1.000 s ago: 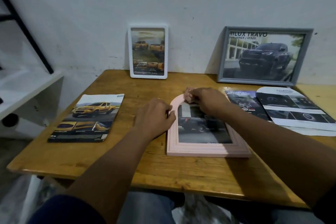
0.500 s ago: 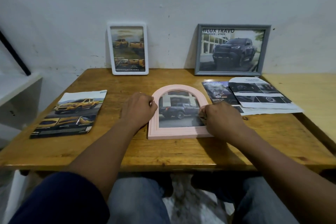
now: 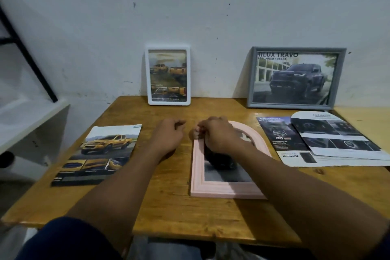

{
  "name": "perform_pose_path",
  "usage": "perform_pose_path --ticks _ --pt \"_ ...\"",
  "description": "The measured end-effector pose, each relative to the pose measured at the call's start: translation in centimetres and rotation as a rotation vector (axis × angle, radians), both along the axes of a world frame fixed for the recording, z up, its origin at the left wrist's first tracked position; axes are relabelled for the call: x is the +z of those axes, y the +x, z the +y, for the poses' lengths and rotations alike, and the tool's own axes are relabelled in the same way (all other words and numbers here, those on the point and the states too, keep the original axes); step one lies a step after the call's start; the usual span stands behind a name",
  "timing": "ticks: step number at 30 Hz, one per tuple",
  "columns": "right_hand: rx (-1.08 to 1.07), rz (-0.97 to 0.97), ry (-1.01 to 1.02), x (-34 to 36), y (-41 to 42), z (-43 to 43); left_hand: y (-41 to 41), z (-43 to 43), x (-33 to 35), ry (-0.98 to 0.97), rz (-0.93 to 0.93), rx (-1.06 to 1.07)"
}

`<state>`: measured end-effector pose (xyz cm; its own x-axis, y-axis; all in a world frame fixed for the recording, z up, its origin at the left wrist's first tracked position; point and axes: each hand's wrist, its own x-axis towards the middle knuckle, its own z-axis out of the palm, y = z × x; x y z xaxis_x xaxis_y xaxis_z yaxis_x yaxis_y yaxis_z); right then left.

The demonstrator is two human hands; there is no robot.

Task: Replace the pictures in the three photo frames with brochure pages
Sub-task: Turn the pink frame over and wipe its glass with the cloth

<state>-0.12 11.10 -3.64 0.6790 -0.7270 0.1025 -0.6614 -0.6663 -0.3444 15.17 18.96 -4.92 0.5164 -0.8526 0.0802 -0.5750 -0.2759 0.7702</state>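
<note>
A pink arched photo frame [image 3: 226, 189] lies flat on the wooden table [image 3: 168, 213] and shows a dark truck picture. My right hand [image 3: 218, 136] lies over its upper left part, with the fingers curled onto the frame's top-left edge. My left hand [image 3: 168, 136] rests on the table just left of the frame, loosely curled, apart from it and holding nothing. A white frame [image 3: 188, 74] with yellow truck pictures and a grey frame [image 3: 251, 78] with a dark truck page lean on the wall.
A brochure with a yellow truck [image 3: 101, 154] lies at the left of the table. Loose brochure pages [image 3: 337, 139], one cut to an arch at its top, lie at the right. A white shelf [image 3: 31, 120] stands beside the table's left edge.
My right hand has moved from the pink frame's lower right edge to its top-left edge. My left hand has come off the frame's left side onto the table.
</note>
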Motion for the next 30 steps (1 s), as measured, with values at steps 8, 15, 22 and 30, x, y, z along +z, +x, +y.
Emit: perform_pose_path --ticks 8,15,22,30 --pt "0.254 -0.133 -0.036 -2.2 -2.0 2.3 -0.5 -1.9 0.8 0.071 0.053 -0.128" --pt "0.357 -0.212 -0.052 -2.3 -4.7 5.5 -1.7 -1.1 1.0 0.224 -0.208 -0.286" --pt "0.491 -0.148 -0.031 -1.9 -8.5 8.3 -2.9 -0.3 -0.9 0.414 -0.52 -0.324" --pt "0.448 -0.133 -0.065 -1.8 -15.6 7.4 -4.2 -0.1 -0.9 0.438 -0.509 -0.27"
